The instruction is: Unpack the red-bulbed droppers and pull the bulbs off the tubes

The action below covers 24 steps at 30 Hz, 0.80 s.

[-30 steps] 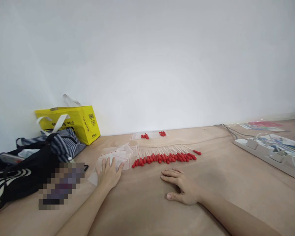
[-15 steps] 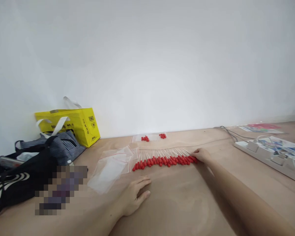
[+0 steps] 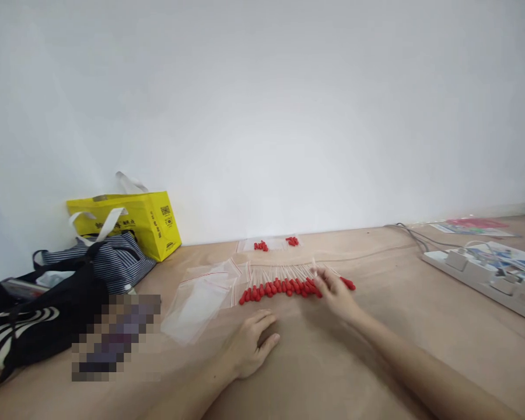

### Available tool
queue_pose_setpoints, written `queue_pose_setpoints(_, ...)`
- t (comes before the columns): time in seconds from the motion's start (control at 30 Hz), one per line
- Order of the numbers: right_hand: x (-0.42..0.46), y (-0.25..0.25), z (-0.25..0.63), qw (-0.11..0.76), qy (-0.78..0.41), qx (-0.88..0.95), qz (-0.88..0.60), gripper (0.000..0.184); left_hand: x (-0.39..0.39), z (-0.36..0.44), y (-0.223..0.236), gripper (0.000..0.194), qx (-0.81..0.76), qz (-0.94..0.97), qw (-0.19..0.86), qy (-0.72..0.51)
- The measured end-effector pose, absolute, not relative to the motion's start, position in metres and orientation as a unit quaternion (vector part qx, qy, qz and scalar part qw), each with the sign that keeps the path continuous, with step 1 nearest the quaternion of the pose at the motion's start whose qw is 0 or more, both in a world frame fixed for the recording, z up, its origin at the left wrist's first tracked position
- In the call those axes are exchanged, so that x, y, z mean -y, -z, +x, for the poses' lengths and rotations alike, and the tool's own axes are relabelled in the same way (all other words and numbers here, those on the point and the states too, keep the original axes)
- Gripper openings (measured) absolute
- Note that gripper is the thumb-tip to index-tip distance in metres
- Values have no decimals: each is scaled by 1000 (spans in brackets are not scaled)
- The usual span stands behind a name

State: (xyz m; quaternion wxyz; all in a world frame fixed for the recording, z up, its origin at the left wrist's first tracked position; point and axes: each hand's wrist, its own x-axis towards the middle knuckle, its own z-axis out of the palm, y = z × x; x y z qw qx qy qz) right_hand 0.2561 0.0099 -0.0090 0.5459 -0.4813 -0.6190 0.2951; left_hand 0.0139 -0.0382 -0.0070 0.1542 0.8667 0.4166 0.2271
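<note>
Table (image 3: 389,326), wood-toned, back edge against a white wall (image 3: 324,116). One row of red-headed sticks (image 3: 277,285), laid side by side across the middle, parallel with the back edge, heads toward the near edge. Right hand (image 3: 332,290), at the row's right part: thumb and fingers closed narrowly on one pale stick (image 3: 314,266), which rises above the fingertips. Left hand (image 3: 254,344), near side of the row: resting on the table, thumb spread from the fingers, holding nothing visible. Clear zip bags (image 3: 196,306), overlapping, at the row's left end. Two red-headed clusters (image 3: 261,247) on clear plastic, near the back edge. Yellow bag (image 3: 157,224), back left corner. White power strip (image 3: 472,279), right side.
</note>
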Motion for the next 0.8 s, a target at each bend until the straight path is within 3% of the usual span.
queue_pose_setpoints(0.2, 41, 19, 196, 530, -571, 526, -341, 36, 38, 26, 4, 41, -411, 863, 93, -280)
queue_pose_setpoints(0.3, 42, 17, 194, 505, -639, 486, -317, 37, 37, 27, 4, 28, -388, 880, 64, -267)
queue_pose_setpoints(0.4, 36, 16, 201, 494, -663, 463, -320, 36, 35, 26, 5, 28, -371, 884, 21, -285)
queue_pose_setpoints(0.63, 20, 20, 230, 517, -523, 550, -396, 28, 29, 21, 9, 22, -396, 864, 9, -310)
queue_pose_setpoints(0.8, 24, 20, 232, 421, -286, 747, -428, 23, 27, 23, 10, 21, -393, 866, -7, -308)
